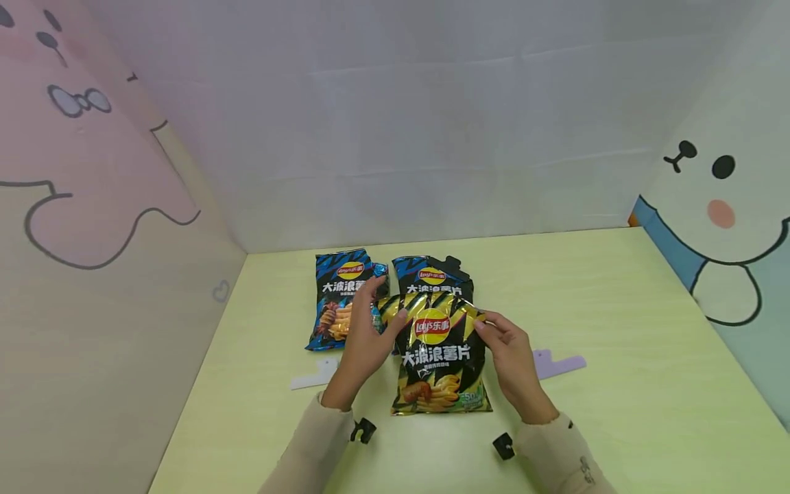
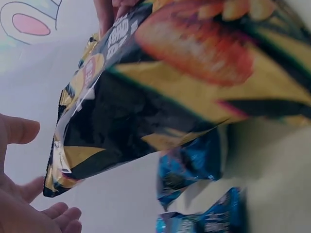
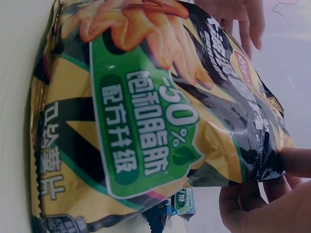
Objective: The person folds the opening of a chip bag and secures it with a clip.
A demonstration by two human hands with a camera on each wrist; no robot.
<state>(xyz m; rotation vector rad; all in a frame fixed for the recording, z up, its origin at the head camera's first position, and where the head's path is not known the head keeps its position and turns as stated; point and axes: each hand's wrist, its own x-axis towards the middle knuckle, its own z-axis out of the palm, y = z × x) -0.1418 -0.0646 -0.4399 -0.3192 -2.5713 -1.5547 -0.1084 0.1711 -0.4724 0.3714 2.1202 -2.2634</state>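
A black and gold bag of potato chips (image 1: 441, 370) stands tilted in front of me, its printed face towards the head camera. My right hand (image 1: 509, 353) pinches its upper right edge between thumb and fingers. On the other side, my left hand (image 1: 364, 343) is spread beside the upper left corner; in the left wrist view its fingers (image 2: 22, 133) are apart from the foil. Behind the gold bag lies a blue and black chip bag (image 1: 426, 278), partly covered by it. A second blue chip bag (image 1: 333, 295) lies to the left, partly behind my left hand.
A white flat clip (image 1: 315, 376) lies on the pale yellow table (image 1: 617, 295) left of the gold bag. To the right is a purple clip (image 1: 558, 363), partly hidden by my right hand. A dark clip-like piece (image 1: 452, 266) sits at the rear blue bag's top.
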